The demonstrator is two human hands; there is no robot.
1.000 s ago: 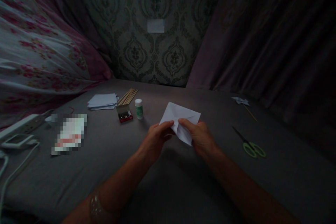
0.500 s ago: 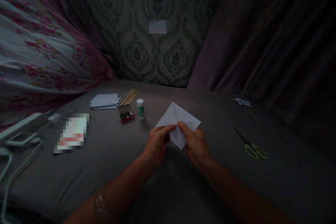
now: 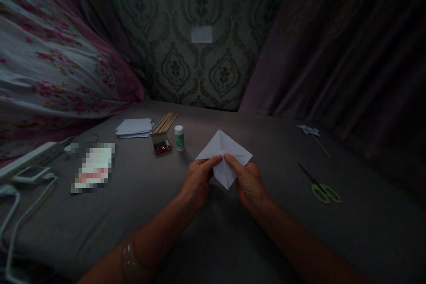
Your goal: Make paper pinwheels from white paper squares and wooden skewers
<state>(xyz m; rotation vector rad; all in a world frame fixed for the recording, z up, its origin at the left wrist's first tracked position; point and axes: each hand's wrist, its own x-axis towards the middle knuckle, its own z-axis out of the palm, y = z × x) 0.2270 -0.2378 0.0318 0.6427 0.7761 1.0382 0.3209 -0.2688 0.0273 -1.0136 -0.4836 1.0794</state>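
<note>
On the grey cloth (image 3: 143, 204) lay a paper stack (image 3: 135, 128), thin sticks (image 3: 165, 122), an open red box (image 3: 163, 147) and a white-capped bottle (image 3: 179, 138). The left hand (image 3: 195, 184) pinched one side of a folded white paper (image 3: 229, 143); the right hand (image 3: 252, 184) pinched the other, thumbs close together near its middle. Creasing seemed in hand, and keeping the folds aligned called for even thumb pressure. Farther right lay a paper shape (image 3: 309, 131) with a stick (image 3: 321, 146), and green-handled scissors (image 3: 320, 193).
</note>
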